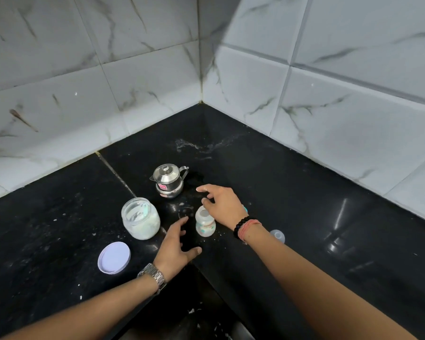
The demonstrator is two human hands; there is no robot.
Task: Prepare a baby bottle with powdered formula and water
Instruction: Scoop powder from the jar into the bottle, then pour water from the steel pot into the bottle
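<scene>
A small clear baby bottle [205,224] stands upright and uncapped on the black counter [304,192]. My right hand [225,204] hovers just above and behind its mouth, fingers spread, holding nothing. Left of the bottle, my left hand [178,246] is open with its fingers apart, a little short of touching it. An open glass jar of white powder [140,219] stands further left, and its white lid [114,257] lies flat in front of it. A small steel pot with a lid and spout [168,180] stands behind. The bottle's clear teat cap [277,235] lies to the right of my right wrist.
White marble-look tiled walls [329,106] meet in a corner behind the counter. Powder specks and a dried water smear [199,146] mark the counter. The counter's inner edge drops away near the bottom centre, below my arms.
</scene>
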